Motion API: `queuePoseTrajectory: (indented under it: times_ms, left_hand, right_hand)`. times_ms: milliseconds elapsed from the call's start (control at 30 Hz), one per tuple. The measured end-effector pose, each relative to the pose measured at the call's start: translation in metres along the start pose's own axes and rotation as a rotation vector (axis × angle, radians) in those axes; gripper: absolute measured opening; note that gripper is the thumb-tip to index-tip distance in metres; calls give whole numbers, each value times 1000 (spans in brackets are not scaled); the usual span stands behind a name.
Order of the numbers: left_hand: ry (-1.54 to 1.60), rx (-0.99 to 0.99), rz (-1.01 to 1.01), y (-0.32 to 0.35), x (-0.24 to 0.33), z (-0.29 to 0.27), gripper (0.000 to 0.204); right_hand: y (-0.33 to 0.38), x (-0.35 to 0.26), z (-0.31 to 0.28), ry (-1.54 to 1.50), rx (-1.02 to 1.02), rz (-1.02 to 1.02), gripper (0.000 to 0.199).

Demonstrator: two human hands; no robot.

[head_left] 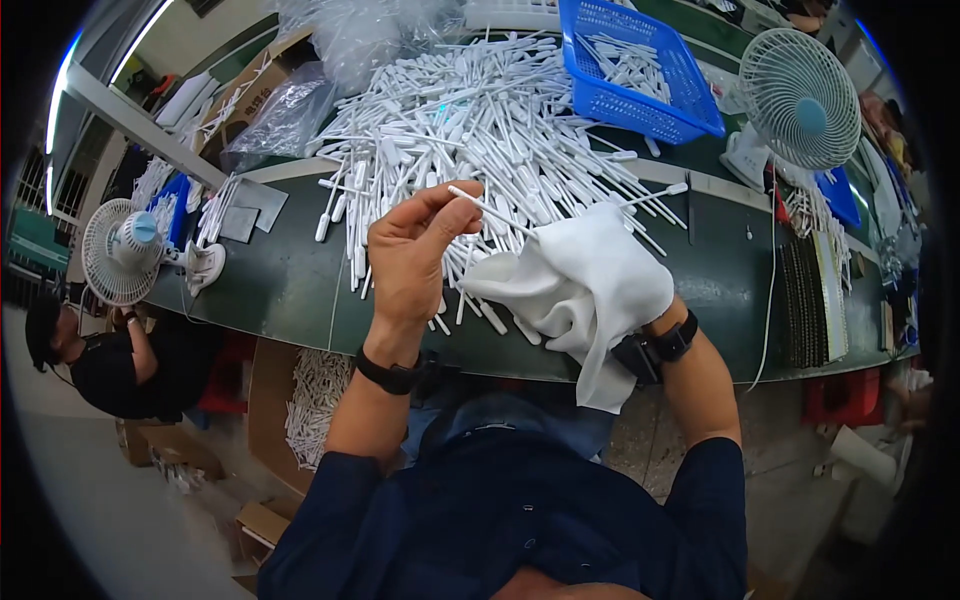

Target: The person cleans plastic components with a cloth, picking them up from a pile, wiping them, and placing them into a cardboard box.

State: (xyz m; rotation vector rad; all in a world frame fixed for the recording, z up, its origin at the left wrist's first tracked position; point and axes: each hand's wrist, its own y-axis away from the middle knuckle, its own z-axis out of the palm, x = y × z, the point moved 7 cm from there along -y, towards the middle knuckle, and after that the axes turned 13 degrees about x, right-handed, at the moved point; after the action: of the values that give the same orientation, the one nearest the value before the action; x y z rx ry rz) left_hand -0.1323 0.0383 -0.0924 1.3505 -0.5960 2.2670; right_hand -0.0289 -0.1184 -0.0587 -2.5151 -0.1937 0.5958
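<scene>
My left hand (425,240) is raised over the near side of the heap, thumb and forefinger pinching the end of a thin white plastic stick (490,211). The stick slants down to the right, and its other end goes into a white cloth (600,265). That cloth wraps my right hand (667,316), covering its fingers; it is bunched around the stick and one corner hangs down past the table edge. Behind both hands lies a big heap of similar white sticks (480,120), many with a wider, flattened end.
On the green table (290,290) stand a blue basket (640,110) holding more sticks and a white fan (800,100). Another fan (122,250) is at left, near a seated person (110,360). Below the table edge, a cardboard box (270,400) holds white pieces.
</scene>
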Motion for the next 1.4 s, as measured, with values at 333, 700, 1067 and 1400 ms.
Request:
queuePoseTrajectory:
  times_ms: [333,700,1067,1400]
  left_hand:
    - [8,-7,-19,1,-5,3,17]
    - [69,-4,7,-10,-5,3,16]
    - [-763,44,172,-64,27,-87,31]
    - [-1373,23,446,-93,18,-176,30]
  right_hand:
    - [4,9,2,31,-26,18,62]
    - [7,10,-11,-58,110,-40,71]
    - [-1,121,-80,-681,735,522,23]
    - [42,164,-32,-1294,678,778,46]
